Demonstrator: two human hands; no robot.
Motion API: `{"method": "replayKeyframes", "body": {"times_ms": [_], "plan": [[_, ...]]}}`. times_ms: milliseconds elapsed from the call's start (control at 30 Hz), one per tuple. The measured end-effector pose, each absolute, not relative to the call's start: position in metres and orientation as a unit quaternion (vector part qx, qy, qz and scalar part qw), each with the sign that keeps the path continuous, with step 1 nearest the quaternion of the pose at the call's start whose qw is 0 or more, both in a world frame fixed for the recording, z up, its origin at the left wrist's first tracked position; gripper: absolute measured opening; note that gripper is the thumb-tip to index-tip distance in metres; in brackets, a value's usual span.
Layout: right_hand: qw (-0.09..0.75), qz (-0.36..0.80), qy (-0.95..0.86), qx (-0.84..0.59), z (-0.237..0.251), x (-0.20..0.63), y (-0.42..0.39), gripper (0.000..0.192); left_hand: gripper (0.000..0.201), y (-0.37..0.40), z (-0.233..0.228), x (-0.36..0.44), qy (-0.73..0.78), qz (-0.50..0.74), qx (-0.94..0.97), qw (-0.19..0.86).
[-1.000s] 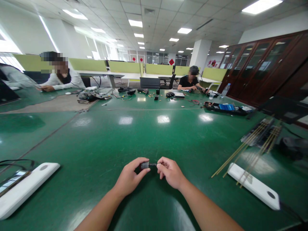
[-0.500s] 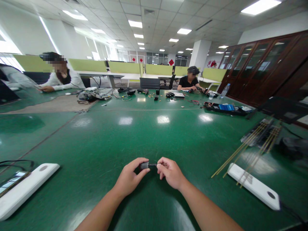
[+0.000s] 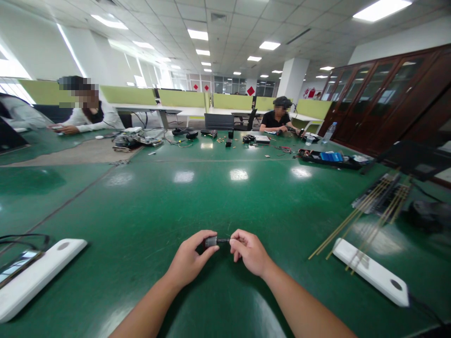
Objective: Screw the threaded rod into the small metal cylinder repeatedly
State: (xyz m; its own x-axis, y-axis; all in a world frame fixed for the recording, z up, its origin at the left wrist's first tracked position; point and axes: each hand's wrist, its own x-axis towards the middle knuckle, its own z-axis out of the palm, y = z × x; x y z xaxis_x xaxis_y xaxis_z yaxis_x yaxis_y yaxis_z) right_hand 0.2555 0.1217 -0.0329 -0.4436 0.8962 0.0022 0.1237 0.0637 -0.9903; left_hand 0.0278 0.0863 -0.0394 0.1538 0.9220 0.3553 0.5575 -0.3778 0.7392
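Between my two hands, low in the middle of the head view, is a small dark grey cylinder with a thin dark shaft point(image 3: 212, 241), lying about level. It resembles a small motor, but its exact kind is too small to tell. My left hand point(image 3: 188, 260) grips the thick body between thumb and fingers. At the other end, the thumb and fingertips of my right hand point(image 3: 251, 253) pinch the tip of the shaft. That tip is hidden by the fingers. Both hands are just above the green tabletop point(image 3: 218, 197).
White bars lie at left point(image 3: 42, 277) and right point(image 3: 369, 272); a phone point(image 3: 19, 265) rests by the left one. Thin yellowish rods point(image 3: 352, 216) jut over the right bar. Farther off are a black tray point(image 3: 331, 158), a bottle point(image 3: 330, 133), tools, and two seated people.
My hands stay almost where they were, still holding the cylinder and its shaft. At the far left, the seated person's hands have shifted slightly.
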Motion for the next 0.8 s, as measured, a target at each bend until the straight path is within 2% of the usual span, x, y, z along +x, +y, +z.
{"method": "replayKeyframes", "body": {"times_ms": [800], "plan": [[0.352, 0.564, -0.643, -0.381, -0.0350, 0.2615, 0.1272, 0.020, 0.027, 0.0876, -0.0391, 0.0250, 0.511, 0.421, 0.714, 0.230]]}}
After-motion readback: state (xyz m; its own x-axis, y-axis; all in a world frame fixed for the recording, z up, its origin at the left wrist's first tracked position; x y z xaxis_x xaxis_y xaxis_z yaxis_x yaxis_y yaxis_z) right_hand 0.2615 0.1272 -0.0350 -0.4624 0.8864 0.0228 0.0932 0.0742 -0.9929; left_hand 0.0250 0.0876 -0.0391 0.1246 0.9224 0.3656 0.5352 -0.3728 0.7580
